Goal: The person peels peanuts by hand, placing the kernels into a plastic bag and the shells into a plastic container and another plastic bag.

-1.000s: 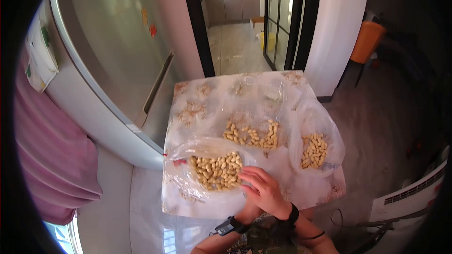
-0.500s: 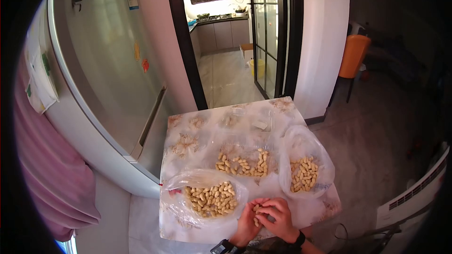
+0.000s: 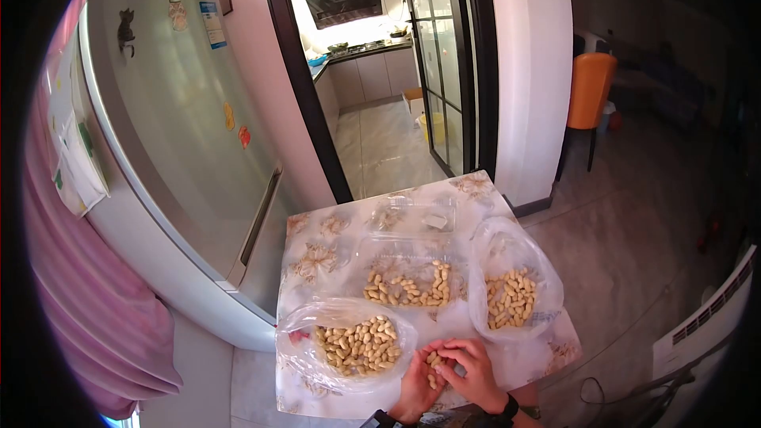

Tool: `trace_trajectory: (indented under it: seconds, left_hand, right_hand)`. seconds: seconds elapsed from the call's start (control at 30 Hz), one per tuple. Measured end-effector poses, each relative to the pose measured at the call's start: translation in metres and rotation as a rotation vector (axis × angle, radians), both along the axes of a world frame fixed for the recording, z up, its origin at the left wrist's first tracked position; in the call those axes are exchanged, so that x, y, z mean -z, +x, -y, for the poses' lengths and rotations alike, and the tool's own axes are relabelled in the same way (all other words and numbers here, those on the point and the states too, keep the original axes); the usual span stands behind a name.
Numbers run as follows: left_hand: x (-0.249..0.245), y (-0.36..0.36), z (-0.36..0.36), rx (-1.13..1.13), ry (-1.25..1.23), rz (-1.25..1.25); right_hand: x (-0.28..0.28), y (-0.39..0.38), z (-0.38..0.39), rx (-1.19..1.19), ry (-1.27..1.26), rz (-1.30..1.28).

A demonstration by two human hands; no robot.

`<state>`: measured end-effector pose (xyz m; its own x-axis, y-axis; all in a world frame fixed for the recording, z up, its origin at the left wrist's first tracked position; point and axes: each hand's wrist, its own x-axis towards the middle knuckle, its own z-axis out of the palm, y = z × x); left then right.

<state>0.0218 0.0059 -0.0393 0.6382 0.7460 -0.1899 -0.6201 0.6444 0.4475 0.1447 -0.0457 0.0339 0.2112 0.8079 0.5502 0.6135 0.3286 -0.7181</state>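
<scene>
Left bag [image 3: 305, 333]: heap of nuts [image 3: 357, 345]
Tray [image 3: 400, 254]: scattered nuts
Right bag [image 3: 507, 242]: nuts
Left hand [image 3: 414, 387]: cupped round nuts
Right hand [image 3: 478, 371]: pinching one

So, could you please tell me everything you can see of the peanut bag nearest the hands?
The bag is thin, clear, crinkled plastic with a red mark at its left edge. It lies flat on the near left corner of the flowered table, holding a loose heap of pale tan peanuts. The left hand sits just right of it; contact is unclear.
</scene>
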Motion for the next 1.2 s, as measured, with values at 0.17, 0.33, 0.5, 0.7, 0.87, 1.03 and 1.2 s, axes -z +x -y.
trace_trajectory:
  seconds: [0.17,0.33,0.5,0.7,0.87,1.03,1.2]
  left_hand:
    - [-0.004,0.002,0.003,-0.039,0.013,0.014]
    - [-0.019,0.002,0.004,-0.034,0.03,0.013]
    - [-0.022,0.004,0.004,-0.054,0.06,-0.025]
    - [-0.029,0.001,0.004,0.005,0.048,0.024]
    - [-0.033,0.003,0.004,0.017,0.089,0.001]
    - [-0.032,0.002,0.003,0.027,0.094,0.037]
    - [-0.033,0.002,0.003,0.029,0.104,0.029]
  right_hand:
    - [0.011,0.004,-0.001,0.0,0.023,-0.022]
    - [0.019,0.008,-0.002,-0.022,0.04,-0.036]
    - [0.021,0.007,-0.003,-0.023,0.03,-0.045]
    - [0.026,0.007,-0.002,-0.047,0.017,-0.13]
    - [0.027,0.008,-0.003,-0.053,0.014,-0.125]
    - [0.027,0.008,-0.003,-0.067,0.021,-0.106]
    - [0.028,0.008,-0.004,-0.06,0.019,-0.082]
